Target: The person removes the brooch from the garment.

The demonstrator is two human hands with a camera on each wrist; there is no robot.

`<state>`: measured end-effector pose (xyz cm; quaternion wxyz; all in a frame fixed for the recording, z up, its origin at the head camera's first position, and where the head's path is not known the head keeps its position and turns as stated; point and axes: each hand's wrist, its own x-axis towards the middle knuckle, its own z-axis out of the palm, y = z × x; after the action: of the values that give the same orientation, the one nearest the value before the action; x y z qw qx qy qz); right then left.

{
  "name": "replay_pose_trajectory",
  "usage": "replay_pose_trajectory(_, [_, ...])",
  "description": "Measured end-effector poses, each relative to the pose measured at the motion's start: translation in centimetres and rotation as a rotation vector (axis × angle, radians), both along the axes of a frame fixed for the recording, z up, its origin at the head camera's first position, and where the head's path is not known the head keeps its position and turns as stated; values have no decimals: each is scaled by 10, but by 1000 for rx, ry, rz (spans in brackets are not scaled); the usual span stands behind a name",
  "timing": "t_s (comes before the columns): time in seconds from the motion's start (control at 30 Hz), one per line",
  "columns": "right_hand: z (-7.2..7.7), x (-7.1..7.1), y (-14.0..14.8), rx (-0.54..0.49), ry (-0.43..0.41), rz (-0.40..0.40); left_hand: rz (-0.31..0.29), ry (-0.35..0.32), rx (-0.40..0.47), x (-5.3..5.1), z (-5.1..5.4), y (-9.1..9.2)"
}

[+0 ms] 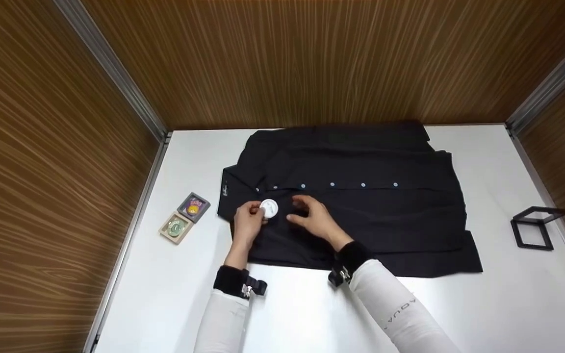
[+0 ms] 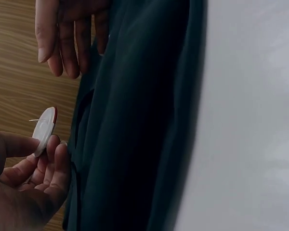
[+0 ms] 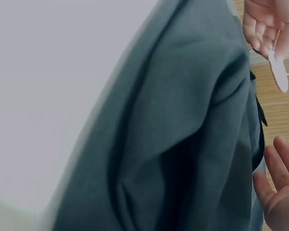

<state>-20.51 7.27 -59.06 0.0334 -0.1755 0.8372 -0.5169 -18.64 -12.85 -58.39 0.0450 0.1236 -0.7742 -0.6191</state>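
Note:
A round white pin badge is pinched between the thumb and fingers of my left hand, above the upper part of a dark shirt. Its thin pin stands out from the white side, and a red edge shows on the badge in the left wrist view. My right hand hovers to the right of the badge, thumb and fingers apart, holding nothing. The dark shirt lies spread flat, collar to the left, its light buttons in a row across the middle.
Left of the collar lie two small square frames, a dark one with a purple and yellow badge and a tan one with a green badge. A black hinged frame stands at the right edge of the white table. Wood-grain panels surround the table.

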Motion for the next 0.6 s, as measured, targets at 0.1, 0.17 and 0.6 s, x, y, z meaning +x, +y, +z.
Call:
replay_pose_trajectory(0.1, [2, 1, 0, -68, -30, -4, -25, 25, 26, 2, 5, 6])
replay_pose_trajectory(0.17, [4, 2, 0, -111, -55, -9, -44, 38, 38, 3, 8, 9])
replay_pose_trajectory(0.6, [25, 8, 5, -334, -167, -19, -124, 115, 32, 9, 24, 29])
